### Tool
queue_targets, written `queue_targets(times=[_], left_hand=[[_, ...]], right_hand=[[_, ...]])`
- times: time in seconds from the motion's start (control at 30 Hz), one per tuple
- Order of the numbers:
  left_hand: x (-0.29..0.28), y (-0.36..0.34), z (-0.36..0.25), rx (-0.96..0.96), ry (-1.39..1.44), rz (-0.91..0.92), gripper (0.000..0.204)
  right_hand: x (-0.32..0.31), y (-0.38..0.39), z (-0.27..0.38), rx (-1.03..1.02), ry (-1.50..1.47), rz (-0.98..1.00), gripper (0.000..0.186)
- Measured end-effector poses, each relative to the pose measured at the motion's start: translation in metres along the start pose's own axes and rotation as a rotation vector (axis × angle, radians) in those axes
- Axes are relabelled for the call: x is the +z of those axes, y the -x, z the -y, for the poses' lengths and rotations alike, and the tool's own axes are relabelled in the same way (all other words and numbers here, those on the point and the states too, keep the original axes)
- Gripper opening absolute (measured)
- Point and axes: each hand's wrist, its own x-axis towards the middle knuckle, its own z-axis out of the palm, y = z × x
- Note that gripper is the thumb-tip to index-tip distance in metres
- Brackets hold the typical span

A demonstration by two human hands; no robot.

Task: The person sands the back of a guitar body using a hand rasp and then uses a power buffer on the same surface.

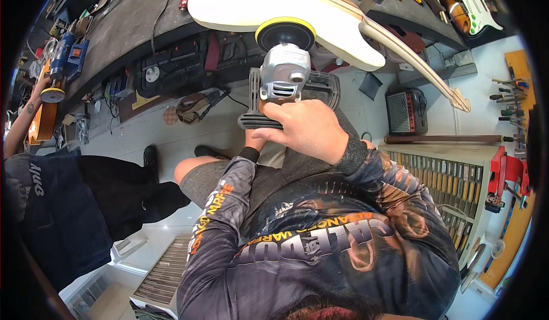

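Observation:
My right hand (pixel 311 128) wraps over the grip end of a silver handheld polisher (pixel 285 71). The tool's round black pad with a yellow rim (pixel 286 32) overlaps the near edge of a pale, unfinished electric guitar (pixel 240 0); whether it touches the wood I cannot tell. My left hand (pixel 255 140) sits below the tool, its fingers hidden behind my right hand and a black ridged frame (pixel 256 120). The guitar lies at the bench edge, its neck (pixel 412 54) sticking out to the right.
At the left, another person's arm (pixel 26 114) holds a blue power tool (pixel 60 57) with a round pad beside an orange guitar body (pixel 43 123). Past my right arm are a drawer rack (pixel 440 177), a red vise (pixel 506 171) and an amplifier (pixel 406 111). A sunburst guitar (pixel 477 14) lies far right.

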Motion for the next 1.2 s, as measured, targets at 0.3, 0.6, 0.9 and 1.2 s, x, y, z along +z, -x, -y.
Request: queue_targets(times=[0.3, 0.6, 0.9, 1.2], left_hand=[[0.001, -0.001, -0.001, 0.010, 0.005, 0.027, 0.044], [0.000, -0.003, -0.004, 0.011, 0.002, 0.037, 0.044], [-0.005, -0.004, -0.002, -0.001, -0.011, 0.042, 0.045], [-0.009, 0.001, 0.000, -0.013, -0.021, 0.061, 0.045]], right_hand=[[-0.001, 0.014, 0.010, 0.072, -0.049, -0.015, 0.050], [-0.003, 0.005, 0.009, 0.055, -0.021, -0.008, 0.048], [-0.006, -0.015, -0.001, -0.046, 0.001, -0.015, 0.051], [-0.005, -0.026, 0.001, -0.120, 0.008, 0.032, 0.052]])
